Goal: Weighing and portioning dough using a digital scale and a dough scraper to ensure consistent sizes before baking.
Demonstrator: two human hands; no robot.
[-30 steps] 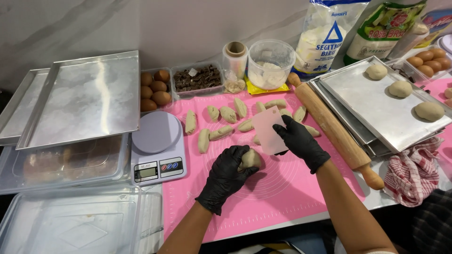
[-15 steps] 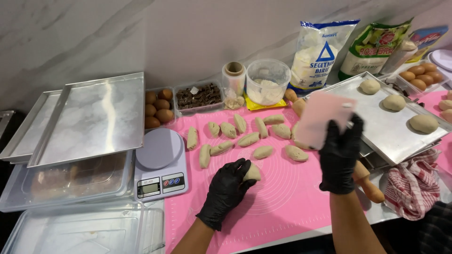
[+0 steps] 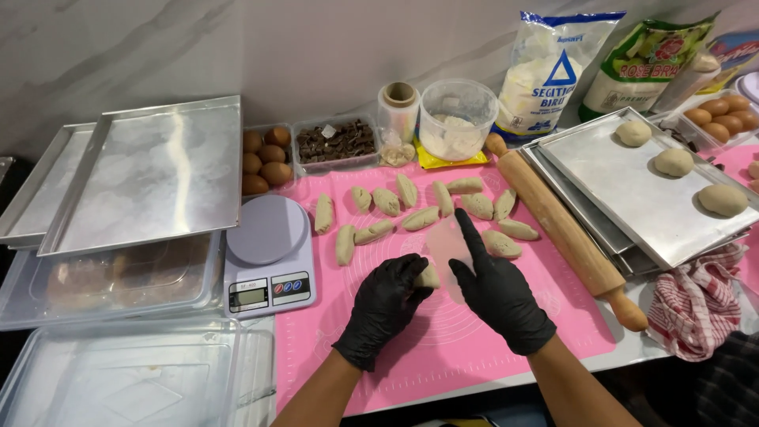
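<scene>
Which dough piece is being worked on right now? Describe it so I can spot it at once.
Find the pink mat. Near its middle, two black-gloved hands meet; the dough piece sits under the left hand, beside the scraper held by the right hand. It alone lies apart from the rows.

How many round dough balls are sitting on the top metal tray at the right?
3 on the metal tray: far dough ball, middle dough ball, near dough ball. More may lie beyond the picture's right edge.
</scene>
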